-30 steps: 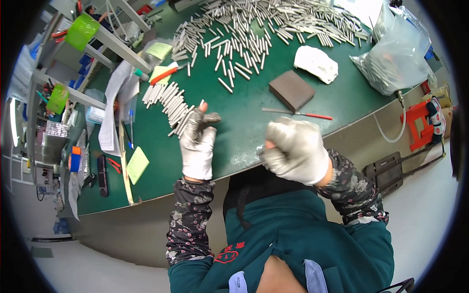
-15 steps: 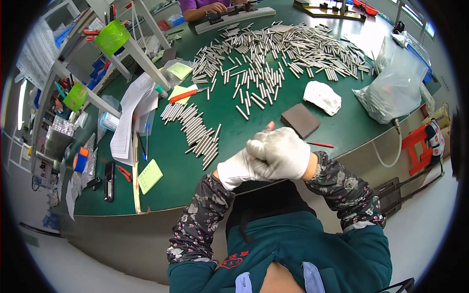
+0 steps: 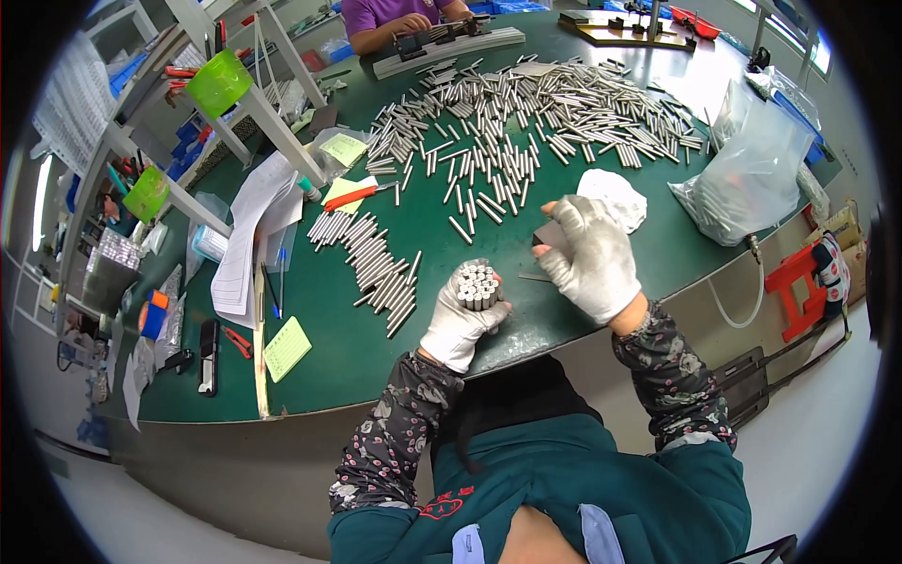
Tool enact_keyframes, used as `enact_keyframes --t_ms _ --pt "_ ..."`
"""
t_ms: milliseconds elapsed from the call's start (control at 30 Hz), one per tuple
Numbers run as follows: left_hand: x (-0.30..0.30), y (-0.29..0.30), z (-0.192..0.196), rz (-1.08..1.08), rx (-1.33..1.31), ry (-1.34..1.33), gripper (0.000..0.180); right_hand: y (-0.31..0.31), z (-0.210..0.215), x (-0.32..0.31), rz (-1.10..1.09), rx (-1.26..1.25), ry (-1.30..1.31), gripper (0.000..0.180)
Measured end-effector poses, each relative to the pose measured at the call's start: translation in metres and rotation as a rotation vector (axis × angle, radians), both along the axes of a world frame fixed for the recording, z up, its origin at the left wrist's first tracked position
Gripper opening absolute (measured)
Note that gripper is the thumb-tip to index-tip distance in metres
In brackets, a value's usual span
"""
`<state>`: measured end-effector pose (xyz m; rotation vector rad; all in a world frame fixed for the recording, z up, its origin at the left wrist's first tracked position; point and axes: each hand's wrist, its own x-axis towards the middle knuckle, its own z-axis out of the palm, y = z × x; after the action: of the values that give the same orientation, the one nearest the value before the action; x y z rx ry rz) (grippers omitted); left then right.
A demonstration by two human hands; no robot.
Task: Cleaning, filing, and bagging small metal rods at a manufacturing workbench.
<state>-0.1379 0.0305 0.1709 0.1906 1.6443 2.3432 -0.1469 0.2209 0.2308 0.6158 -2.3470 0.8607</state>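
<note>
My left hand (image 3: pixel 458 318), in a white glove with bare fingertips, is closed round an upright bundle of short metal rods (image 3: pixel 478 287), whose round ends face up. My right hand (image 3: pixel 594 258), gloved the same way, has its thumb and fingers apart over a brown block (image 3: pixel 555 239). It hides much of the block, and whether it touches it I cannot tell. Just beyond lies a crumpled white cloth or paper (image 3: pixel 614 199). A stepped row of similar rods (image 3: pixel 376 268) lies left of my left hand, and a large loose spread of rods (image 3: pixel 498 141) covers the table farther off.
On the green table (image 3: pixel 442 376), a clear plastic bag (image 3: pixel 747 179) stands at the right. An orange-handled knife (image 3: pixel 352 197), papers (image 3: pixel 249 226), yellow notes (image 3: pixel 287 349) and red-handled pliers (image 3: pixel 237 342) lie left. A person in purple (image 3: pixel 390 23) sits across, hands near a metal fixture (image 3: pixel 456 42).
My hands, together half a second ago, have come apart. The left now shows the rod bundle; the right has moved right and away from me over the brown block.
</note>
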Motion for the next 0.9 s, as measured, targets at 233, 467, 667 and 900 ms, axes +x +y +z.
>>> enact_keyframes --t_ms 233,467,667,900 --pt "-0.003 0.005 -0.008 0.115 0.031 0.116 0.042 0.005 -0.020 0.010 -0.314 0.462 -0.310 0.067" --pt "0.001 0.006 -0.012 0.097 -0.030 0.126 0.049 0.011 -0.039 0.001 -0.363 0.444 -0.325 0.050" --pt "0.000 0.009 -0.009 0.111 0.046 0.071 0.051 -0.013 -0.002 0.039 0.121 0.116 0.026 0.047" --pt "-0.008 0.008 -0.017 0.059 -0.099 0.087 0.049 0.001 -0.008 0.016 -0.226 0.101 -0.026 0.048"
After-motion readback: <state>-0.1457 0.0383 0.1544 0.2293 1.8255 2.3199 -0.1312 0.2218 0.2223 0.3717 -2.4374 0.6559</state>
